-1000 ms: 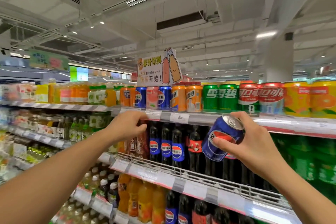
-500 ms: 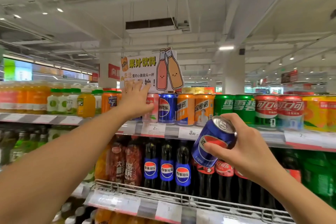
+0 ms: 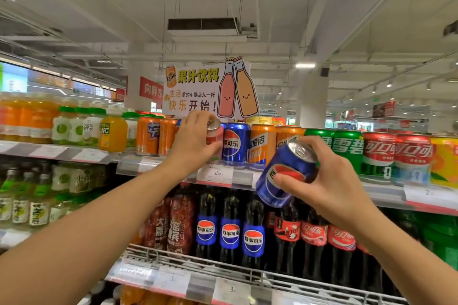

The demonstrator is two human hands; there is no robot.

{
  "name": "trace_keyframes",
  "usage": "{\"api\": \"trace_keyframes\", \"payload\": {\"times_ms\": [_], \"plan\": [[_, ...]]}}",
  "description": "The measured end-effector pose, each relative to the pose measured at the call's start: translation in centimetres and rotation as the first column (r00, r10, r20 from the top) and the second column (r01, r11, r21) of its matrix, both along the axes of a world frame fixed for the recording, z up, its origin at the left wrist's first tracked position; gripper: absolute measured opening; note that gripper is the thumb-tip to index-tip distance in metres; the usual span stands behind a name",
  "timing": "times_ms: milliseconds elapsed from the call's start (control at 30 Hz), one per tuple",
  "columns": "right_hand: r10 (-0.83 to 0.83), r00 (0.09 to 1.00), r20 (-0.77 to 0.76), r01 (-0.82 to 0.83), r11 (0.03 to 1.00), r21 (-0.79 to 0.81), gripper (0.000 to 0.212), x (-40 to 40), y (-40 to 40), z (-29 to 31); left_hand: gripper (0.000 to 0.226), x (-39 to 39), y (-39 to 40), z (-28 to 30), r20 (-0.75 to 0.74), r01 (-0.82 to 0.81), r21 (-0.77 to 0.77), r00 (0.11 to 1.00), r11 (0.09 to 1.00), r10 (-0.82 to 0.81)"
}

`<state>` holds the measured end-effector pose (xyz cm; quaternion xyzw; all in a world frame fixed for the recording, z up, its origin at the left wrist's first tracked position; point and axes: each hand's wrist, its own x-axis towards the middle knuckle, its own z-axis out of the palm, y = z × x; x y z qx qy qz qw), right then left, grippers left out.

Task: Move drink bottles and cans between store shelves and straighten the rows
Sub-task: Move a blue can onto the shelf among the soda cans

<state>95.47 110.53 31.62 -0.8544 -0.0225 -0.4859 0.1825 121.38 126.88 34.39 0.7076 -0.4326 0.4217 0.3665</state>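
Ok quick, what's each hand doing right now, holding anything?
Left hand: gripping the pink can on the top shelf.
Right hand: holding a tilted blue can in front of the shelf.

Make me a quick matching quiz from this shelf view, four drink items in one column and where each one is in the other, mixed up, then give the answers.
Items
1. tilted blue can
2. pink can
3. green cans
4. blue-label dark bottles

Places
A. top shelf, gripped by left hand
B. shelf below the cans
C. off the shelf, in right hand
D. top shelf, between orange and red cans

Pairs: 1-C, 2-A, 3-D, 4-B
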Motion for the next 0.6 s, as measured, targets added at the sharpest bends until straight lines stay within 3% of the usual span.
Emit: {"api": "trace_keyframes", "payload": {"times_ms": [200,400,600], "plan": [[0.02,1.0,-0.01,-0.021,0.995,-0.102,0.068,4.5,2.2,3.4,0.066,-1.0,3.4,0.6,-0.032,0.092,-0.223,0.994,0.97,-0.102],[-0.032,0.998,-0.047,0.021,0.978,-0.206,0.071,9.3,3.5,6.5,0.071,-3.1,8.6,-0.6,-0.009,0.133,-0.185,0.991,0.974,-0.137],[0.01,0.989,-0.148,-0.042,0.976,-0.214,0.071,13.9,5.1,8.7,0.07,-3.6,12.3,-3.1,-0.033,0.126,-0.164,0.991,0.978,-0.133]]}}
